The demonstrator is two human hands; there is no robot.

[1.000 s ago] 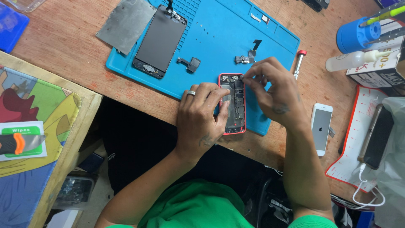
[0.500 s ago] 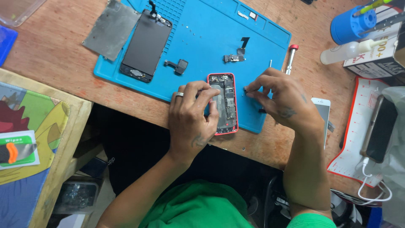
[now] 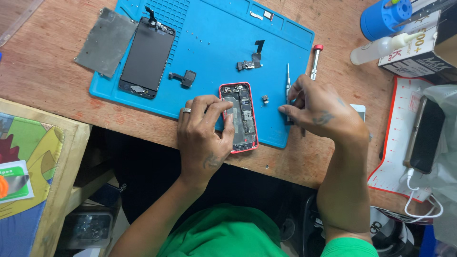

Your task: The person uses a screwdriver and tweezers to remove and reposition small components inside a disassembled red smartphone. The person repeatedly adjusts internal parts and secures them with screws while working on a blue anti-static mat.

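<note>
An opened phone with a red shell (image 3: 242, 117) lies on the blue repair mat (image 3: 214, 52), its circuit boards exposed. My left hand (image 3: 202, 133) rests on the phone's left side and holds it down, a ring on one finger. My right hand (image 3: 319, 107) sits to the right of the phone at the mat's edge, its fingers closed around thin metal tweezers (image 3: 288, 81). A tiny loose part (image 3: 265, 99) lies on the mat between the phone and my right hand.
On the mat lie a detached black screen (image 3: 146, 56), a small black component (image 3: 184, 78) and a flex cable part (image 3: 251, 62). A grey metal plate (image 3: 105, 42), a red-capped screwdriver (image 3: 315, 61), a blue holder (image 3: 383, 16), a white bottle (image 3: 376, 47) and a charging phone (image 3: 423, 135) surround it.
My right hand has moved off the phone to the right, toward the mat's edge, with the tool. A small part now lies beside the phone. The camera view shifted closer.
</note>
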